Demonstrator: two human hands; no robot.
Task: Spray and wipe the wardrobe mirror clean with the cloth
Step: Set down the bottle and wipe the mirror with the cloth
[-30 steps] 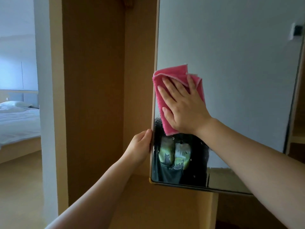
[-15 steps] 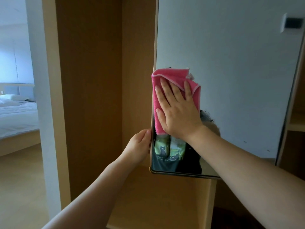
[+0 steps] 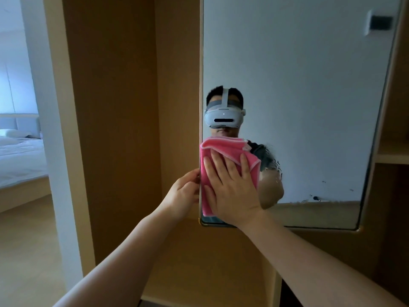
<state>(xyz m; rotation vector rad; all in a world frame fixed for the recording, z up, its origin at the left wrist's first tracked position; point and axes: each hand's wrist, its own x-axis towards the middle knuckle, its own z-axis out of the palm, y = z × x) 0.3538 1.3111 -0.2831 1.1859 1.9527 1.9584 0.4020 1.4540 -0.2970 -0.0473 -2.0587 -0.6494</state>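
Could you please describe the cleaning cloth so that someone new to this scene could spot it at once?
Find the tall mirror on the wooden wardrobe. At its lower left corner, the right hand presses a folded cloth against the glass. It is the only bright pink thing here.

I am standing in a home, facing a bedroom's wooden wardrobe [image 3: 115,107] with a tall mirror [image 3: 298,85] and an open shelf [image 3: 391,156] at my right. Past the doorway on my left, a bed [image 3: 22,160] with white bedding and a pillow [image 3: 11,132] is sitting on pale wood flooring [image 3: 26,244].
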